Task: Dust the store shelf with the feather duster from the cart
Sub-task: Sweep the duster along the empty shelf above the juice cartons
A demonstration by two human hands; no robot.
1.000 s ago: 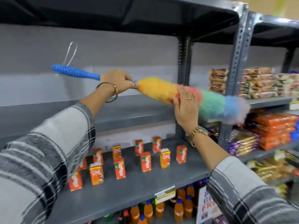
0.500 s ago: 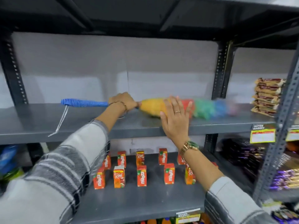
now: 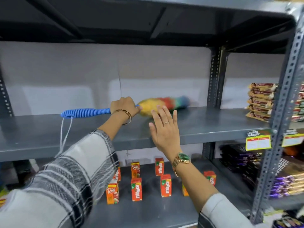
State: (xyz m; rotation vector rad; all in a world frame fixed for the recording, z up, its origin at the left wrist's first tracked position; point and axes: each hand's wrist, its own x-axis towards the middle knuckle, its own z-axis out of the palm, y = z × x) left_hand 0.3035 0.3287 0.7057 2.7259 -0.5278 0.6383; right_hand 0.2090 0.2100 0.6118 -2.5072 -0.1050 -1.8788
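Observation:
A feather duster [image 3: 164, 103] with a rainbow head and a ribbed blue handle [image 3: 85, 112] lies along the grey middle shelf [image 3: 213, 125]. My left hand [image 3: 124, 106] is shut on the handle just behind the yellow end of the head. The head rests blurred on the shelf near the back wall. My right hand [image 3: 164, 129] hovers with fingers spread in front of the shelf edge, just short of the duster head and holding nothing. A white loop cord [image 3: 65, 137] hangs from the handle's end over the shelf edge.
Stacked snack packets [image 3: 260, 101] sit at the shelf's right end, beside a perforated upright [image 3: 279, 122]. Several orange juice cartons [image 3: 136, 189] stand on the shelf below. Dark chocolate packs [image 3: 243, 160] fill the lower right. A price label [image 3: 258, 139] hangs on the shelf edge.
The duster head has swept back toward the left along the shelf. My right hand has come off the head and now hovers open in front of the shelf edge.

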